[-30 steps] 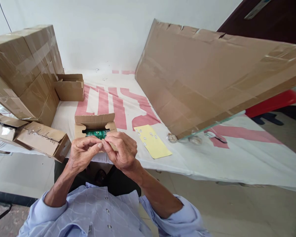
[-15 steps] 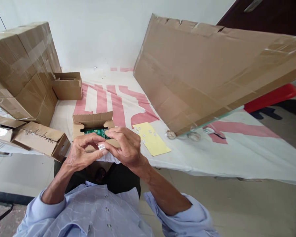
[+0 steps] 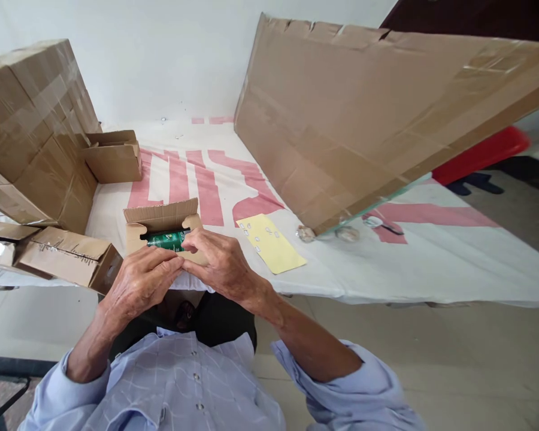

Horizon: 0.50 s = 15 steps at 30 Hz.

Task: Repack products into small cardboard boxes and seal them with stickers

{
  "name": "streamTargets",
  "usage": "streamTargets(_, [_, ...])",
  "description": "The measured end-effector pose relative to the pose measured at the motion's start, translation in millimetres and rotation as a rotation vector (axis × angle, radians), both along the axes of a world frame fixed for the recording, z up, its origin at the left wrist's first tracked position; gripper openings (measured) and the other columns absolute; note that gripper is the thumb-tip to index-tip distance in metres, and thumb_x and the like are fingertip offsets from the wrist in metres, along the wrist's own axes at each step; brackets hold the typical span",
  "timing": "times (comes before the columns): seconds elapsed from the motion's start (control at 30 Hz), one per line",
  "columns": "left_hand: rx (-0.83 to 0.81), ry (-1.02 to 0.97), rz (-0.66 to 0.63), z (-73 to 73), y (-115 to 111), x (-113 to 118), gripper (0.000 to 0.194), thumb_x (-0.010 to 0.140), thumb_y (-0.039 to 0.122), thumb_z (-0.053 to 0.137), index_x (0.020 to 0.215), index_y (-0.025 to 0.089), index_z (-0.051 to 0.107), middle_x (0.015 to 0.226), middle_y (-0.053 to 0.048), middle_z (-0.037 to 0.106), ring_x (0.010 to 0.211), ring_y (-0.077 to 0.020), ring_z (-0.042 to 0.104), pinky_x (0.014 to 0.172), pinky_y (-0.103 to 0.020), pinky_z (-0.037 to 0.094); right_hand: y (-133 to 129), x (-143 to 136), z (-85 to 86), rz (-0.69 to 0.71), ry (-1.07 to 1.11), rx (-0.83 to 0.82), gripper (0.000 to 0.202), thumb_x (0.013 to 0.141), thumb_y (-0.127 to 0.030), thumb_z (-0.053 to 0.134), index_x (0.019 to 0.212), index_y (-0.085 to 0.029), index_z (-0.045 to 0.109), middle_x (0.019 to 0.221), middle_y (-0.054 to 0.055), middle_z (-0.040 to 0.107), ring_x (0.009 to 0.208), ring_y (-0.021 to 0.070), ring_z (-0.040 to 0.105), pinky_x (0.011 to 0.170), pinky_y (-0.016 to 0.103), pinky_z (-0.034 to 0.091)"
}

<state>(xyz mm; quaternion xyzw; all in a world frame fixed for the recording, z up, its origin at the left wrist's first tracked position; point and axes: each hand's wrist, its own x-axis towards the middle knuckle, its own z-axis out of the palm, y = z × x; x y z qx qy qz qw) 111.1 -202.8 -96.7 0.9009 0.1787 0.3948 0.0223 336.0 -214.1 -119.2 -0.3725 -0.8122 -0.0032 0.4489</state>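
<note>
A small open cardboard box point(image 3: 161, 212) sits at the table's front edge with its lid flap raised. Inside it lies a green packaged item point(image 3: 167, 240) with pale print. My left hand point(image 3: 146, 278) is over the box's front left, its fingers pressed together and pointing right. From the other side my right hand point(image 3: 224, 263) reaches the front right corner, thumb and index finger bent toward each other. The fingertips of both hands meet at the box's front wall. What they pinch there is hidden. To the right lies a yellow sheet point(image 3: 278, 248) bearing several small clear stickers point(image 3: 257, 239).
Taped cartons point(image 3: 36, 131) are stacked at the left, with a smaller open box point(image 3: 112, 157) beside them. Closed boxes point(image 3: 67, 254) line the front left. A large cardboard panel point(image 3: 363, 120) leans at the right, near a red object point(image 3: 480, 155).
The small shiny clear piece between my fingertips has gone out of sight. My left hand has turned over, knuckles up, and both hands have come against the box's front.
</note>
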Motion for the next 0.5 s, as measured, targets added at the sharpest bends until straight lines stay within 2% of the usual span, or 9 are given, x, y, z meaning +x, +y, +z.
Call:
streamTargets(0.1, [-0.022, 0.006, -0.028, -0.8, 0.3, -1.0, 0.023, 0.103, 0.011, 0.068, 0.121, 0.022, 0.076, 0.109, -0.011, 0.084, 0.091, -0.0214, 0.082, 0.081, -0.033, 0.065, -2.3, 0.1, 0.8, 0.026, 0.020, -0.102, 0.006, 0.103, -0.024, 0.068, 0.099, -0.021, 0.065, 0.088, 0.003, 0.072, 0.076, 0.0165, 0.067, 0.072, 0.028, 0.054])
streamTargets(0.17, [-0.030, 0.011, -0.038, -1.2, 0.1, -0.9, 0.023, 0.103, 0.010, 0.065, 0.121, 0.021, 0.075, 0.109, -0.011, 0.084, 0.092, -0.0210, 0.081, 0.082, -0.033, 0.065, -3.7, 0.1, 2.1, 0.026, 0.023, -0.143, 0.007, 0.100, -0.019, 0.069, 0.097, -0.021, 0.063, 0.087, 0.002, 0.071, 0.075, 0.0156, 0.066, 0.071, 0.027, 0.052])
streamTargets(0.27, [-0.046, 0.019, -0.021, -1.0, -0.7, 1.0, 0.020, 0.104, 0.008, 0.063, 0.116, 0.019, 0.076, 0.106, -0.011, 0.084, 0.089, -0.0202, 0.081, 0.082, -0.032, 0.064, -4.9, -0.1, 3.4, 0.009, 0.006, -0.176, 0.012, 0.098, -0.019, 0.073, 0.095, -0.022, 0.061, 0.086, 0.001, 0.071, 0.074, 0.0148, 0.066, 0.070, 0.026, 0.050])
streamTargets(0.33, [-0.086, -0.028, -0.022, 0.5, -1.4, 3.6, 0.017, 0.104, 0.009, 0.064, 0.110, 0.019, 0.076, 0.100, -0.010, 0.084, 0.087, -0.0194, 0.080, 0.081, -0.031, 0.063, -5.4, -0.7, 3.1, 0.003, -0.006, -0.142, 0.014, 0.099, -0.022, 0.074, 0.095, -0.022, 0.061, 0.086, 0.001, 0.071, 0.073, 0.0149, 0.066, 0.068, 0.027, 0.049])
streamTargets(0.4, [-0.196, -0.113, -0.030, 3.1, -1.7, 6.5, 0.014, 0.104, 0.011, 0.067, 0.101, 0.019, 0.078, 0.091, -0.007, 0.083, 0.082, -0.0176, 0.078, 0.079, -0.029, 0.062, -6.4, -2.2, 2.1, -0.011, -0.013, -0.061, 0.016, 0.102, -0.027, 0.075, 0.096, -0.022, 0.061, 0.086, 0.002, 0.072, 0.074, 0.0160, 0.067, 0.068, 0.028, 0.050])
streamTargets(0.5, [-0.523, -0.253, 0.013, 6.9, -0.7, 10.3, 0.018, 0.102, 0.021, 0.073, 0.085, 0.019, 0.079, 0.078, -0.004, 0.079, 0.070, -0.0149, 0.072, 0.070, -0.026, 0.057, -9.7, -5.5, 1.0, -0.071, -0.044, 0.096, 0.017, 0.105, -0.030, 0.075, 0.097, -0.022, 0.062, 0.087, 0.005, 0.074, 0.078, 0.0190, 0.071, 0.071, 0.031, 0.052])
